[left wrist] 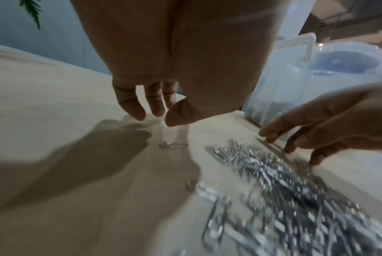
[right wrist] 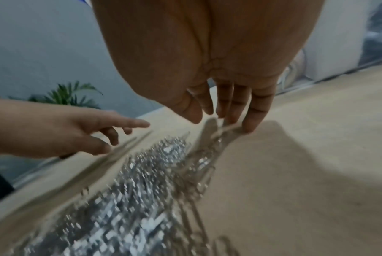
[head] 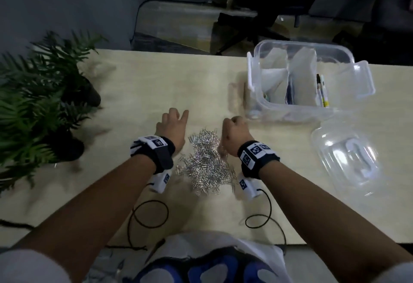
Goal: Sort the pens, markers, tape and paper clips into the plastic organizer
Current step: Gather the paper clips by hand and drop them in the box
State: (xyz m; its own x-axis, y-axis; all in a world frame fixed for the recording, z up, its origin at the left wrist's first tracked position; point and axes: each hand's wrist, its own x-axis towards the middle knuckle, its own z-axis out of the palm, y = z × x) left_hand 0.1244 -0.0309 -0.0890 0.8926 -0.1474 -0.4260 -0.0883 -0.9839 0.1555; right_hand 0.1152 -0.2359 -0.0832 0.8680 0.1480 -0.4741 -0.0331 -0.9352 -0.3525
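Observation:
A heap of silver paper clips [head: 204,162] [left wrist: 284,190] [right wrist: 141,190] lies on the pale wooden table between my hands. My left hand [head: 173,124] [left wrist: 154,116] hovers at the heap's far left edge, fingers relaxed and holding nothing. My right hand [head: 234,131] [right wrist: 220,117] is at the heap's far right edge; its straight fingers point down, the tips on the table beside the clips. The clear plastic organizer [head: 252,81] [left wrist: 295,78] stands at the far right, lid off, with white dividers. Two pens [head: 321,90] lean in its right compartment.
The organizer's clear lid [head: 346,160] lies on the table to the right, nearer than the box. Potted ferns [head: 40,95] crowd the left end of the table. Black cables [head: 149,213] loop near the front edge. A single stray clip [left wrist: 172,145] lies left of the heap.

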